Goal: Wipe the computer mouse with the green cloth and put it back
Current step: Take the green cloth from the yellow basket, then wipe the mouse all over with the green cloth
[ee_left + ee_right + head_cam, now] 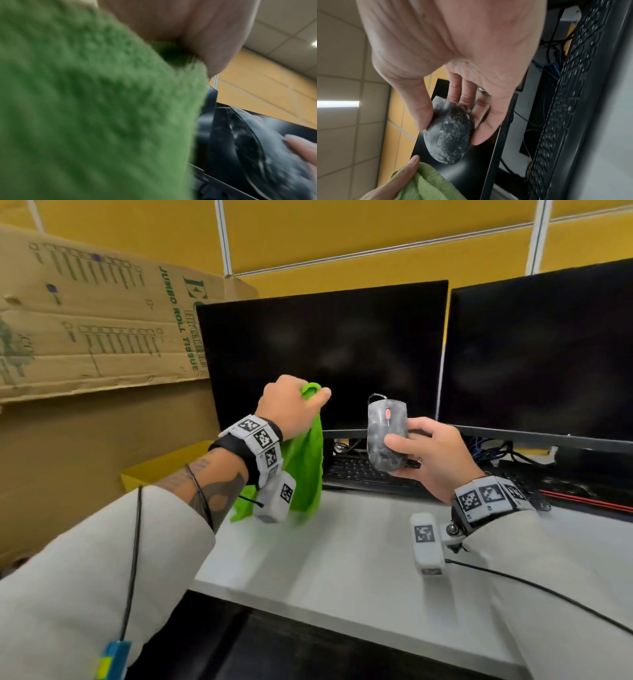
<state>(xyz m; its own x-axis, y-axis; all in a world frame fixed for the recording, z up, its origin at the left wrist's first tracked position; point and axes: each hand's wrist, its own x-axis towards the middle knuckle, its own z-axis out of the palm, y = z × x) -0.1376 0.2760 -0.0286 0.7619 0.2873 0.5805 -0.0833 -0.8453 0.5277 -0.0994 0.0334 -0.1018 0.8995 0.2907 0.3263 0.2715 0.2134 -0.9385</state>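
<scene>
the right hand (pixel 433 455) holds the dusty black plastic computer mouse (pixel 387 434) in its grip above the white tabletop's (pixel 342 570) far edge. just beside it, not touching, the left hand (pixel 287 405) pinches the fuzzy green cloth (pixel 305 467), which hangs down.

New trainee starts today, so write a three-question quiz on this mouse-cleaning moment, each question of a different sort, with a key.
1. True or false: the bright green terry cloth is touching the dusty dark grey plastic computer mouse.
2. Which hand holds the mouse? A) left hand B) right hand C) both
3. Fill in: the cloth hangs from the left hand above the white ___.

Key:
1. False; a gap separates them, also seen in the right wrist view.
2. B; thumb and fingers grip its sides, held up in front of the black monitors.
3. Desk.
</scene>
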